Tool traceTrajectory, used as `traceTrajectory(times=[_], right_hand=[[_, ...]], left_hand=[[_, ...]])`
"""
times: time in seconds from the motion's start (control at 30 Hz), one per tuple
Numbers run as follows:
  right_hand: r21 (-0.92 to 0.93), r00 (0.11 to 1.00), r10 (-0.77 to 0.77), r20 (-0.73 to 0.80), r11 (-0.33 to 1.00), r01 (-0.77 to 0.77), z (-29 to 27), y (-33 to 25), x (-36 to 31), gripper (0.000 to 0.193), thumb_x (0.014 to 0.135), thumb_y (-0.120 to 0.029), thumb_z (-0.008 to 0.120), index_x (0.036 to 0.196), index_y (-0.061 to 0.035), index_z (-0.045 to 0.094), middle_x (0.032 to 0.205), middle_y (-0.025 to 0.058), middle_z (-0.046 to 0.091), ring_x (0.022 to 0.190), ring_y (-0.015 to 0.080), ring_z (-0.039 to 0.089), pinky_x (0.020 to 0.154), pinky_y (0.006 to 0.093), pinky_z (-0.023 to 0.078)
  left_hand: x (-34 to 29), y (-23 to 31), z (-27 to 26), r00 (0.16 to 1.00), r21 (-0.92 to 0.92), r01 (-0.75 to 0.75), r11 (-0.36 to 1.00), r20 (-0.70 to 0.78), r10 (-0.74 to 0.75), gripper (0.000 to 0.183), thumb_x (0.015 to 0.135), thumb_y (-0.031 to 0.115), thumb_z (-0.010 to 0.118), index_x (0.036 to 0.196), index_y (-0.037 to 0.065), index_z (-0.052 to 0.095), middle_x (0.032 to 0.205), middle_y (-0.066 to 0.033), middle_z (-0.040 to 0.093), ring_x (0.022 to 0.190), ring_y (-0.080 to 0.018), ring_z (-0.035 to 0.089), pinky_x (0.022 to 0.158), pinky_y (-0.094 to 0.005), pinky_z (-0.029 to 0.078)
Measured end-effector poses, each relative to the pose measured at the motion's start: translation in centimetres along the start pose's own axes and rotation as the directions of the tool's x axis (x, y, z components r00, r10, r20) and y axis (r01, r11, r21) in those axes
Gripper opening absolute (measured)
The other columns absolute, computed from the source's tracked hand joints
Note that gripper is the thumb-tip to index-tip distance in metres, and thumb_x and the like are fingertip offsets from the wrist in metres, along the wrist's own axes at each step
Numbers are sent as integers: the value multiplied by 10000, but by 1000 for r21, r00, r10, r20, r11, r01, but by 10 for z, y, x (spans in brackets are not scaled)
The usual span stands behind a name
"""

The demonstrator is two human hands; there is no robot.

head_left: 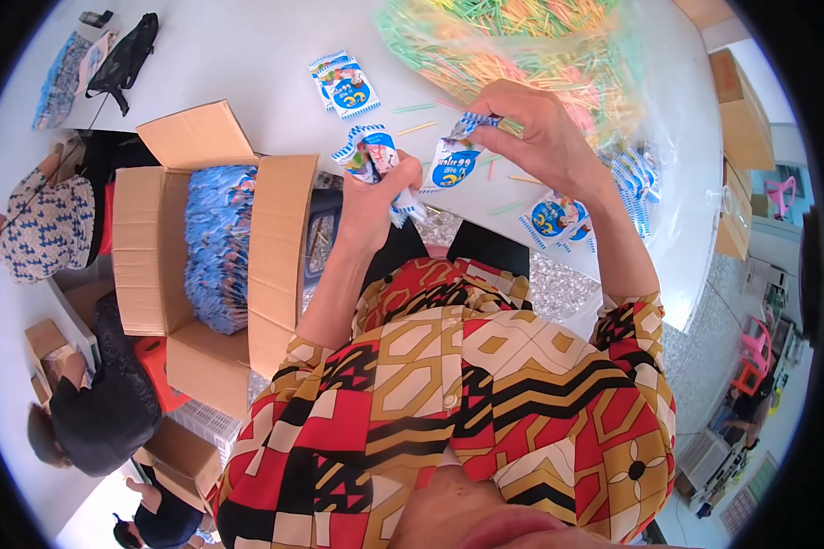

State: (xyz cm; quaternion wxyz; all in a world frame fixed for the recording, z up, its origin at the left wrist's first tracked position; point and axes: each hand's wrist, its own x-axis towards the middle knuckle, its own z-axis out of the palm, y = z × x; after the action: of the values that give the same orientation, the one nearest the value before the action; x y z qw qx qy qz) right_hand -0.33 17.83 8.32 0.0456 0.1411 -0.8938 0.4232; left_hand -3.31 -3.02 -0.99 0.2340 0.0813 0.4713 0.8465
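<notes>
My left hand (pixel 375 201) is closed round a crumpled bunch of blue-and-white packets (pixel 368 151), over the table's near edge. My right hand (pixel 545 137) pinches the top edge of a single blue-and-white packet (pixel 453 165), which hangs just right of that bunch. A small pile of similar packets (pixel 346 84) lies beyond my left hand. More packets (pixel 563 220) lie under and beside my right forearm, some of them partly hidden by it. Past my right hand sits a clear plastic bag (pixel 522 55) full of thin coloured sticks. A few loose sticks (pixel 417 128) are scattered between the hands and the bag.
An open cardboard box (pixel 142 252) packed with rows of blue packets (pixel 218 247) stands to my left, flaps spread. A black bag (pixel 126 59) lies at the table's far left. Other people (pixel 50 220) are at the left. Cartons (pixel 734 110) stand on the right.
</notes>
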Motion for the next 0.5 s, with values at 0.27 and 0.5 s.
traceTrajectory(times=[0.27, 0.5], right_hand=[[-184, 994, -101, -48, 979, 91, 3, -1, -1, 113, 770, -60, 629, 867, -12, 597, 783, 88, 574, 754, 233, 563, 674, 311, 450], [-150, 991, -136, 12, 979, 136, 11, -5, 2, 116, 765, -64, 628, 863, -8, 602, 795, 92, 577, 744, 228, 567, 648, 319, 454]], left_hand=[[-2, 12, 19, 979, 198, -198, 960, -5, 203, 153, 789, 46, 660, 924, -9, 612, 887, -63, 645, 760, -74, 565, 667, -218, 450], [-7, 4, 21, 995, 277, -100, 955, 53, 89, 279, 784, 32, 670, 1047, -35, 607, 922, -38, 643, 811, -60, 563, 719, -216, 467]])
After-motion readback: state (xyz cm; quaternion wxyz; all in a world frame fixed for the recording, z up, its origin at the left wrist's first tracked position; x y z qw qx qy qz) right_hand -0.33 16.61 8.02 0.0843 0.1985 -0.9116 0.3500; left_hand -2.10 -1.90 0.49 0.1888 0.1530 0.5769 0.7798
